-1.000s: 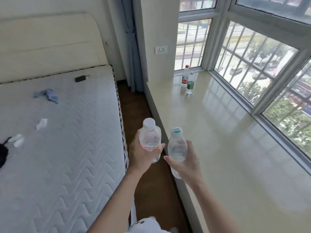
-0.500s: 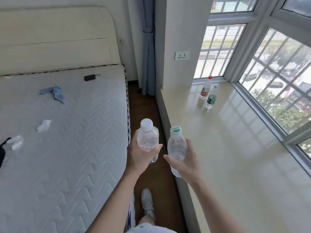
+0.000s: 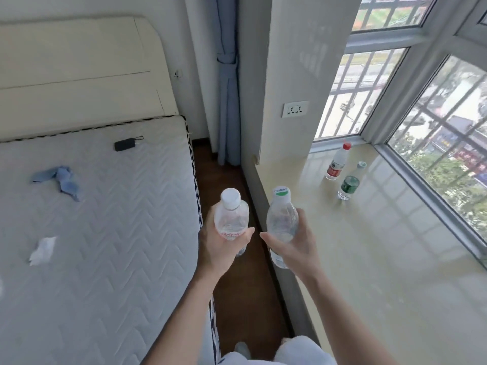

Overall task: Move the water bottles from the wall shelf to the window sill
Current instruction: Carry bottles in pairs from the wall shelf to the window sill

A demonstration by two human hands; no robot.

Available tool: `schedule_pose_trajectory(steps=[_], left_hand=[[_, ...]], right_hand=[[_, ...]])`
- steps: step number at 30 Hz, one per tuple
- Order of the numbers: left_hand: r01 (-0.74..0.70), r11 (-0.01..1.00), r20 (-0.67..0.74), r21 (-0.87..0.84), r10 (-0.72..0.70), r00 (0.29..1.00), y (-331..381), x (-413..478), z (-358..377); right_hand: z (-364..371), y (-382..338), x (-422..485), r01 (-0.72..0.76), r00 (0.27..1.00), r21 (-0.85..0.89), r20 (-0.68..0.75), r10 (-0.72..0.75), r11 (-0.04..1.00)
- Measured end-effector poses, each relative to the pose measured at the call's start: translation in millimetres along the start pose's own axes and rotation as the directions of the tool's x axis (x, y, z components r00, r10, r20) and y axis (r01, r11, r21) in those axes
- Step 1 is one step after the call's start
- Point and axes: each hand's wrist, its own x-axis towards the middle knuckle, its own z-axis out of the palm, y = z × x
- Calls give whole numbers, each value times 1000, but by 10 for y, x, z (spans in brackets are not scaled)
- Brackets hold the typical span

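Bedroom with a narrow strip of dark wood floor (image 3: 232, 285) running between a bed and a bay window: at the far left a cream headboard (image 3: 79, 67) backs a white quilted mattress (image 3: 92, 233), on which lie a crumpled blue cloth (image 3: 62, 180), a scrap of white paper (image 3: 43, 250) and a small black device (image 3: 125, 145). Over the floor strip the left hand (image 3: 221, 248) has its grip clenched round a clear plastic bottle with a white cap and red lettering (image 3: 231, 219), held upright. Just right of it, apart but near, the right hand (image 3: 292, 248) grasps a clear plastic bottle with a green-printed cap (image 3: 282, 219), upright over the near edge of the glossy cream window sill (image 3: 382, 272). Compared with a second ago, the wall socket (image 3: 295, 109) and the sill's far corner loom larger and nearer, so the person has walked forward with both bottles, neither yet set down. Far right on the sill stand a clear bottle with a red cap and red label (image 3: 337, 164) and, just beside it, a clear bottle with a dark green label (image 3: 350, 184), both upright by the window frame (image 3: 421, 191). Those two look already delivered; the carried pair seems close to placement, likely beside them.
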Motion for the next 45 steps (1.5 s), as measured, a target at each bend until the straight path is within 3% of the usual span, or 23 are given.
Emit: schedule_pose_trajectory(steps=[12, 26, 31, 35, 45], left_hand=[[-33, 999, 184, 11, 30, 982, -84, 1390, 878], [-141, 989, 521, 37, 101, 847, 475, 2842, 2676], [-106, 994, 694, -5, 80, 715, 545, 2907, 3118], [-58, 998, 825, -3, 35, 565, 506, 2909, 3415], [-75, 997, 968, -6, 25, 248, 390, 2904, 4098]], right_hand=[[-208, 358, 1348, -67, 983, 6, -169, 67, 998], [-1208, 764, 2724, -228, 834, 92, -496, 243, 969], [-1418, 985, 2682, -311, 723, 161, -600, 343, 937], [-1471, 1169, 2552, -356, 602, 253, -674, 428, 900], [-1550, 1529, 2281, -393, 261, 486, -755, 602, 780]])
